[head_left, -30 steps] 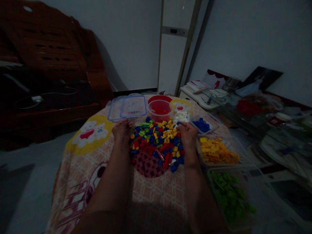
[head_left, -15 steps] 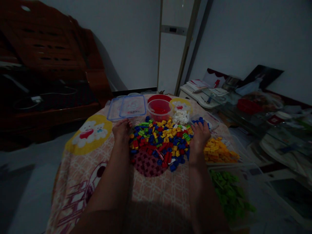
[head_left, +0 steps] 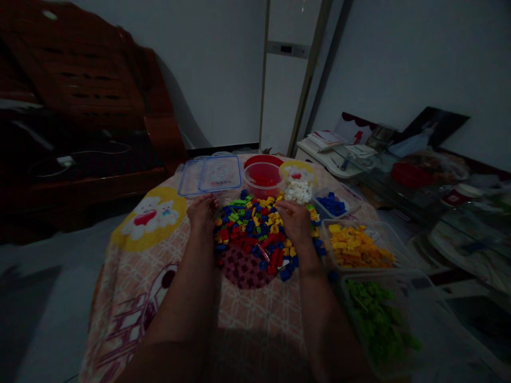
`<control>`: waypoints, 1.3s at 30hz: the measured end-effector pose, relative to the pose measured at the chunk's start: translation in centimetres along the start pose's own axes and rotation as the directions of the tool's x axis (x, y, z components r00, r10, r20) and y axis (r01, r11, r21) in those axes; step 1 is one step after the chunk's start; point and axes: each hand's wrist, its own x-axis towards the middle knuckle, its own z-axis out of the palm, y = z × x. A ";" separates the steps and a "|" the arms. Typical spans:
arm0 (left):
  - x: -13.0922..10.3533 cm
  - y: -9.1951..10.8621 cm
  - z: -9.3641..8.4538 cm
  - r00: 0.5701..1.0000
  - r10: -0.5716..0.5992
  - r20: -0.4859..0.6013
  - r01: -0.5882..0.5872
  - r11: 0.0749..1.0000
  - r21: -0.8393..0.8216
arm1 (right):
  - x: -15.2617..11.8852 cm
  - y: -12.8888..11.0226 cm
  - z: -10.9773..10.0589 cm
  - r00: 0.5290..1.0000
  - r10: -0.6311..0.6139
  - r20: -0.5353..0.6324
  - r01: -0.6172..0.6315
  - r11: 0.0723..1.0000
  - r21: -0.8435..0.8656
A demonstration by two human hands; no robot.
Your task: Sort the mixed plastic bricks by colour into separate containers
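Observation:
A mixed pile of toy building bricks (head_left: 249, 229) in red, blue, yellow and green lies on the patterned tablecloth (head_left: 255, 319). My left hand (head_left: 203, 210) rests at the pile's left edge, its fingers curled in; whatever they may hold is hidden. Over the right part of the pile, my right hand (head_left: 295, 221) has its fingertips drawn together among yellow bricks. Whether a brick is between them is too dark to make out. Right of that hand are clear boxes of blue bricks (head_left: 331, 204), yellow bricks (head_left: 355, 247) and green bricks (head_left: 375, 314).
Behind the pile stand a clear round tub (head_left: 263, 178) and a red basin (head_left: 265, 159). White bricks (head_left: 298, 190) sit beside them. Blue-rimmed lids (head_left: 219, 173) lie at the back left. A cluttered glass table (head_left: 383, 186) is at the right, a wooden bench (head_left: 80, 96) at the left.
My right hand has moved left from beside the blue bricks' box to the pile, uncovering that box. My left hand stays at the pile's left edge. The view has shifted slightly.

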 end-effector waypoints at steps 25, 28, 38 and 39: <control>0.1 -0.1 0.0 0.999 -0.029 -0.025 0.029 1.000 0.000 | -1.9 -1.3 3.2 0.925 -0.020 0.379 0.225 0.833 -0.506; 0.0 -0.1 0.1 0.999 -0.031 -0.005 0.031 0.999 -0.007 | -2.0 -1.1 3.1 0.921 -0.044 0.386 0.251 0.826 -0.504; 0.0 -0.2 0.0 1.000 -0.012 0.009 0.012 1.000 -0.004 | -2.0 -0.8 3.3 0.919 -0.042 0.392 0.250 0.831 -0.498; 0.1 -0.2 0.0 1.000 -0.014 0.005 0.014 1.000 -0.003 | -1.9 -0.8 3.3 0.922 -0.033 0.385 0.236 0.837 -0.494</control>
